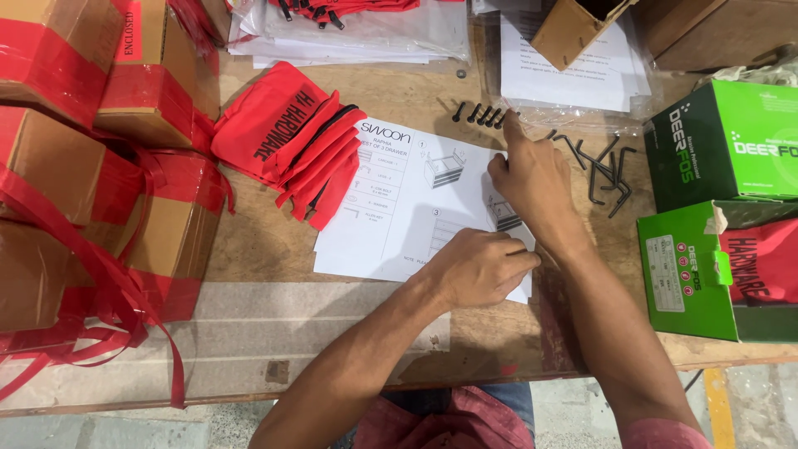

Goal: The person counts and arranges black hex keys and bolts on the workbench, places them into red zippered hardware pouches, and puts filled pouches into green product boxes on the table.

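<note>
The instruction sheet [399, 208] is pinned flat under the curled, closed left hand [478, 268]. The right hand [532, 179] is stretched out, index finger extended onto the black bolts [480, 114], other fingers tucked, as if to sort them.

Along the left edge of my wooden workbench [274, 241] sit stacked cardboard boxes [75, 166] bound in red tape, with loose red strapping [125, 308] trailing over the front edge. Just beside them lies a pile of red cloth bags [287, 137] (black lettering on them). At the right edge stand two green boxes [719, 150], the nearer one open with a red bag [761, 266] inside. Clear plastic sleeves [357, 29] and an open small carton [573, 29] lie along the back edge.
</note>
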